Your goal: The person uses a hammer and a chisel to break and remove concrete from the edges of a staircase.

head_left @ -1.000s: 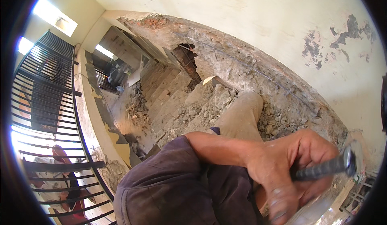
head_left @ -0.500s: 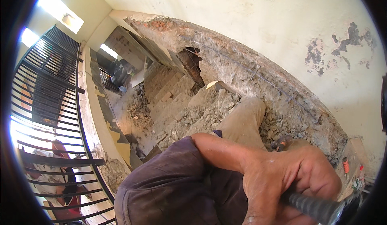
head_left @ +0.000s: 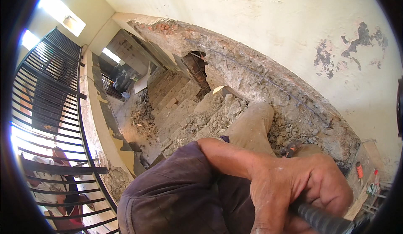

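Observation:
My left hand [head_left: 300, 183] is closed around a black ribbed handgrip [head_left: 321, 217] at the lower right, its knuckles turned up. Most of the tool this grip belongs to is hidden by the hand and the picture's dark rim, so its kind does not show. My bare forearm comes out of a dark purple sleeve [head_left: 168, 188]. Past the hand, a trousered leg [head_left: 252, 123] in dusty khaki stands against the rubble [head_left: 210, 116]. Close above the hand lies a small dark item with orange on it [head_left: 290, 149], too unclear to name. My right hand does not show.
A broken-open wall [head_left: 252, 72] with exposed metal rod runs along the right. Debris-covered steps [head_left: 176, 97] descend on the far side. Black metal railings [head_left: 50, 104] curve along the left, with a person [head_left: 52, 183] behind them. An orange-handled tool [head_left: 359, 170] and a red-capped bottle [head_left: 372, 184] are at right.
The whole view has shifted slightly. My left hand, still around the ribbed grip, appears a little further left, and the grip's outer end sits lower.

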Available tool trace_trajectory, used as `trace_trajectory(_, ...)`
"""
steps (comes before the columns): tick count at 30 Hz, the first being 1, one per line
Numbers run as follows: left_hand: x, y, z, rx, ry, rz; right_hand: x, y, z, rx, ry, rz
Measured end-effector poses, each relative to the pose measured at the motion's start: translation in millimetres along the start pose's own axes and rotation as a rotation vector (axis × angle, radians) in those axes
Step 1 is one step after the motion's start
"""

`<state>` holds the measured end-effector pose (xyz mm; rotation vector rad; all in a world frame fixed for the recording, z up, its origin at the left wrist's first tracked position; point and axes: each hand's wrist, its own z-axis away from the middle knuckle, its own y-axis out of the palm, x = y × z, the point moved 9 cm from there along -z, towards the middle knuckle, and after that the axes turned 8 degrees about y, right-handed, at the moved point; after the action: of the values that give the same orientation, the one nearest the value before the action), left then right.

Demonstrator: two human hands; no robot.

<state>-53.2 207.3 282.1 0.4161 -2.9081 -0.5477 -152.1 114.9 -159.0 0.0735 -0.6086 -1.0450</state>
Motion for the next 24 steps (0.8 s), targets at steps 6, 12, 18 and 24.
trace_trajectory(6, 17.2, -30.1, 22.0, -0.095, -0.271, -0.136, 0.1, -0.5, -1.9, 0.021, -0.020, 0.001)
trace_trajectory(12, -64.4, -81.9, 21.2, -0.682, -0.188, -0.986, 2.5, 0.3, -2.1, 0.075, -0.072, -0.010)
trace_trajectory(18, -106.7, -84.1, -2.3, -0.640, 0.106, -1.456, 8.3, 11.0, 14.6, 0.000, -0.032, 0.003)
trace_trajectory(24, -196.5, -97.8, -34.7, -0.323, 0.313, -1.707, 5.6, 11.5, 8.6, 0.060, -0.010, -0.011)
